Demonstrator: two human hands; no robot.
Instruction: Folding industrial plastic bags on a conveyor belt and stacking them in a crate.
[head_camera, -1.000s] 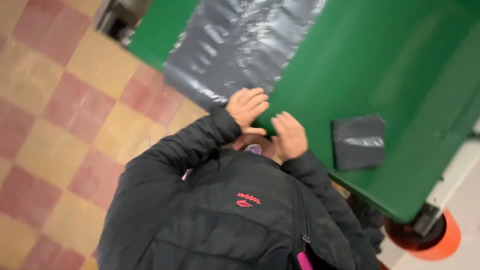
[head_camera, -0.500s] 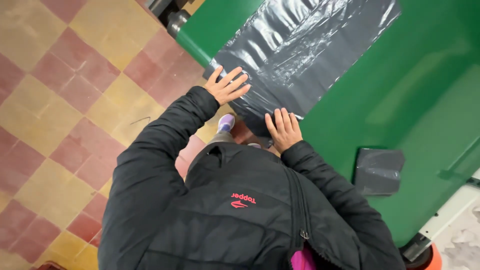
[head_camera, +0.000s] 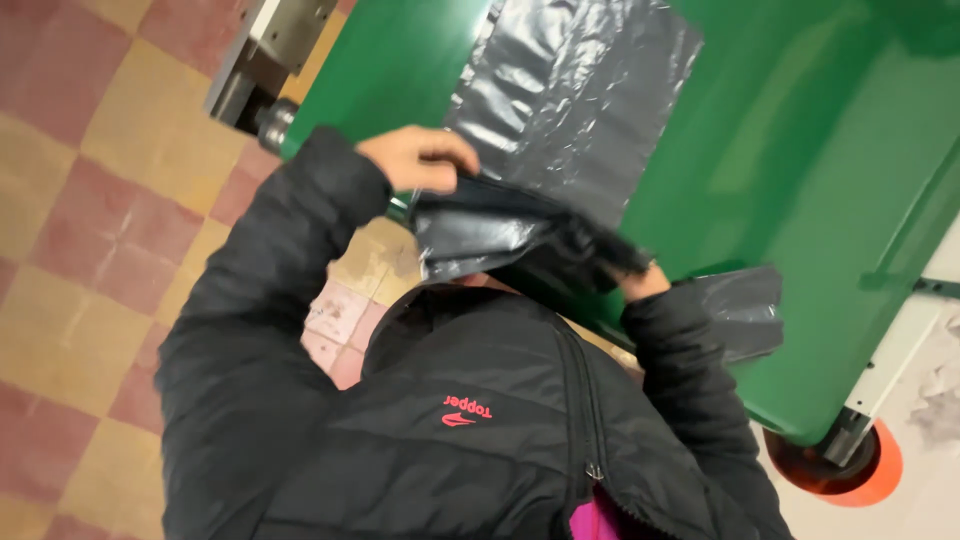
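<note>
Left hand (head_camera: 420, 160) pinching the near edge of a grey plastic bag (head_camera: 570, 110) on the green table (head_camera: 800, 180), right hand (head_camera: 643, 283) gripping the bunched fold (fingers mostly hidden), small folded bag (head_camera: 745, 310) just beside it

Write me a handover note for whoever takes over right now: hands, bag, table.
Left hand: grip on the near edge of the grey bag, lifted off the green table.
Right hand: mostly hidden under the fold, apparently holding the other end.
Flat sheet lies on the table beyond; a folded bag sits at the right.
Done: edge raised, fold begun. Left: fold not pressed flat.
</note>
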